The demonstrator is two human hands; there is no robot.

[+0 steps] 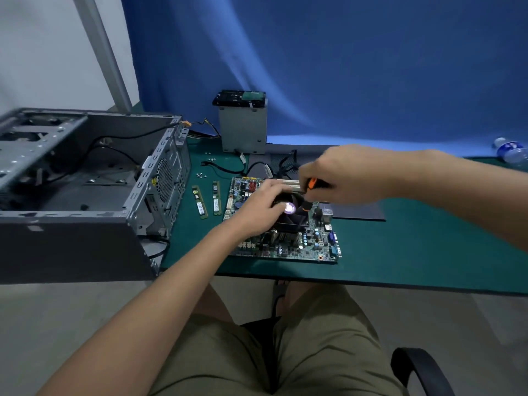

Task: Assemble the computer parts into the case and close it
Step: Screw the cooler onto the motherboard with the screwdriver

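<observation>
your right hand (351, 172) grips the orange-and-black screwdriver (313, 185); your left hand (264, 205) rests flat on the black cooler fan (294, 217), centre frame. a slip could gouge the green motherboard (311, 244).

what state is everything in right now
case, on its side, open
motherboard, flat on the mat, outside the case
cooler, seated on the motherboard
left hand, rests on the cooler
right hand, grips the screwdriver
screwdriver, tip down at the cooler
two ram sticks, loose on the mat
drive cage, upright, outside the case
</observation>
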